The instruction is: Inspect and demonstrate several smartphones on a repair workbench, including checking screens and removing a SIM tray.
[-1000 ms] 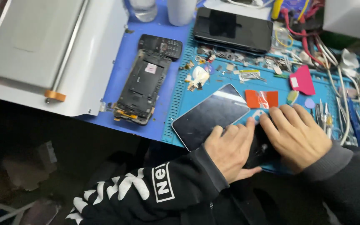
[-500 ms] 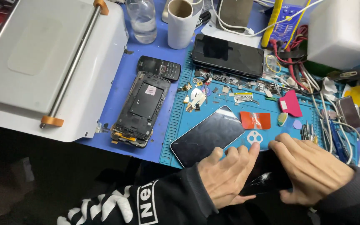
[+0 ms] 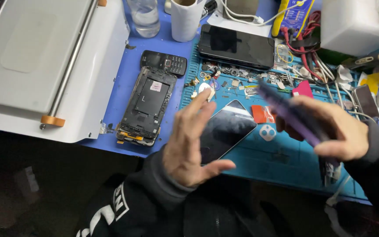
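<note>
Both hands lifted: right hand [image 3: 330,131] clasps a purple phone [image 3: 292,116], left hand [image 3: 189,140] spread empty.

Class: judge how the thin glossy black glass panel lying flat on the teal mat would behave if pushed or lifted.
The thin glossy black glass panel looks flat and stiff, so probably slides rather than rolls. Its thinness suggests it is light and likely fragile. Lying flush on the teal mat, its edge may be hard to catch.
</note>
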